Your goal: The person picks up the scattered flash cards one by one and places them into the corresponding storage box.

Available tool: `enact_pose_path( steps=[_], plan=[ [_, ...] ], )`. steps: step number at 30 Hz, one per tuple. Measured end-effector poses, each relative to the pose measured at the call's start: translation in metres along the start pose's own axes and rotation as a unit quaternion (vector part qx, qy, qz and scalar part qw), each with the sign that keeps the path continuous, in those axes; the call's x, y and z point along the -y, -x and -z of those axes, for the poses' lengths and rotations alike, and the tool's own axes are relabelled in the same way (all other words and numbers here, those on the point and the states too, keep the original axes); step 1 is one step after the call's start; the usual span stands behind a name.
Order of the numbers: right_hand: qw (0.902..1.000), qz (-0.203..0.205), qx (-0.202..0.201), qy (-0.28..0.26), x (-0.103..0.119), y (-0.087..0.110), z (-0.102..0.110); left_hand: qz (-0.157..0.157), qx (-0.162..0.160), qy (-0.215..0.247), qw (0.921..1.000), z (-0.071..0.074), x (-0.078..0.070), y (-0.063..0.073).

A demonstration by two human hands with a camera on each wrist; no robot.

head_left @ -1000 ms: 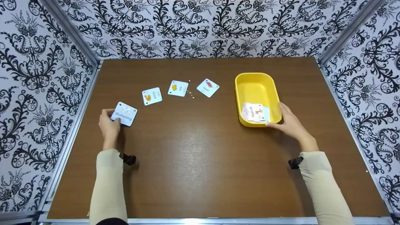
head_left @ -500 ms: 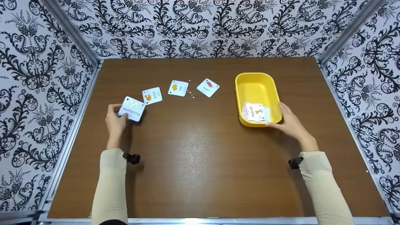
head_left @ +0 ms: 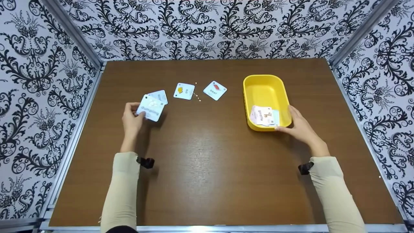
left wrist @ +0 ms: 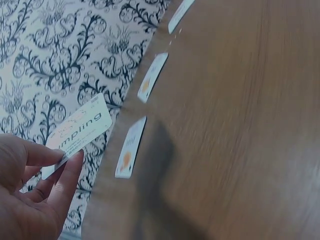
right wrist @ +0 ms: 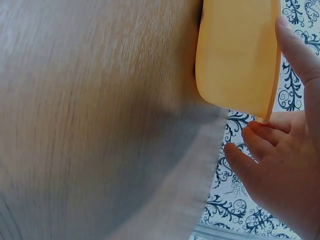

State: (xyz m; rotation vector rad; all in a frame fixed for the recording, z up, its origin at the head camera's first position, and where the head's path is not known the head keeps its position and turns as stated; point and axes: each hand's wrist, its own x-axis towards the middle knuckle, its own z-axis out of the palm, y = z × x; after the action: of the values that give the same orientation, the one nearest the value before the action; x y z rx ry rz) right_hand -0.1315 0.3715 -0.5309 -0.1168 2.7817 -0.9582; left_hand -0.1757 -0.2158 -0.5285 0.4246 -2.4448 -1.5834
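My left hand pinches a square white card marked "dumpling" between thumb and fingers, held above the table. From the head view it covers part of a card with an orange picture; the left wrist view shows the dumpling card raised apart from it. My right hand grips the near right corner of a yellow plastic bin, thumb at the front wall and fingers along the right side. Inside the bin's near end lies a pile of cards, a giraffe card on top.
A card with a yellow picture and a card with a red picture lie farther right on the brown table. Small light crumbs are scattered between them. Patterned walls enclose the back and sides.
My left hand has carried the dumpling card right and slightly away from me, until it overlaps the orange-picture card in the head view. My right hand and the bin have stayed put.
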Motion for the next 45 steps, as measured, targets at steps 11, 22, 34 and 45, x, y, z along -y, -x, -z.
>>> enact_pose_path(
  steps=[11,22,34,45],
  plan=[
    [1.0,0.003,-0.002,-0.003,-0.001,0.0,-0.001,-0.002,0.027,0.049,0.9984,-0.03,-0.013,0.007],
    [1.0,-0.001,-0.001,-0.01,-0.002,0.0,0.0,-0.002,0.054,0.066,0.9964,-0.062,-0.023,0.014],
    [1.0,-0.001,0.001,-0.008,-0.002,0.001,0.0,-0.005,0.087,0.113,0.9897,-0.1,-0.036,0.021],
    [0.9999,0.004,-0.005,-0.01,-0.003,0.0,-0.002,-0.014,0.119,0.132,0.9839,-0.138,-0.052,0.035]
  ],
)
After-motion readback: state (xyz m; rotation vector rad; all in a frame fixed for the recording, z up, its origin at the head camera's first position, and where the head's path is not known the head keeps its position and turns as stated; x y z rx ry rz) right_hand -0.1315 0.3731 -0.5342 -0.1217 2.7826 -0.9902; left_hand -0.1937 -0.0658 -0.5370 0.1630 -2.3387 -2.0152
